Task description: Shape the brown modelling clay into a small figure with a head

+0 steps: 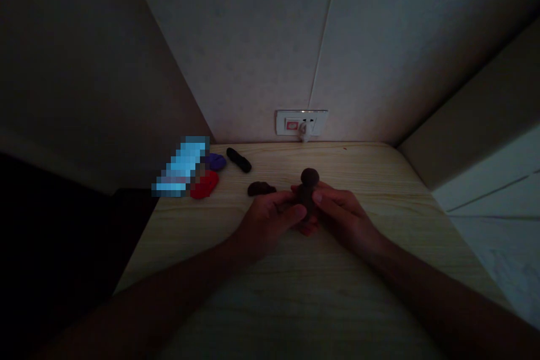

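Note:
Both my hands meet over the middle of a light wooden table (379, 180). My left hand (265, 222) and my right hand (341, 214) are closed around a small dark brown clay figure (309, 185), which has a round ball on top of a thicker body. The thumbs press on its body from either side. A loose lump of the same brown clay (260, 188) lies just left of my left hand.
At the table's back left lie a red clay piece (205, 184), a purple clay piece (216, 161), a black clay roll (238, 160) and a blurred-out bright object (181, 167). A wall socket (301, 122) sits on the wall behind. The room is dim.

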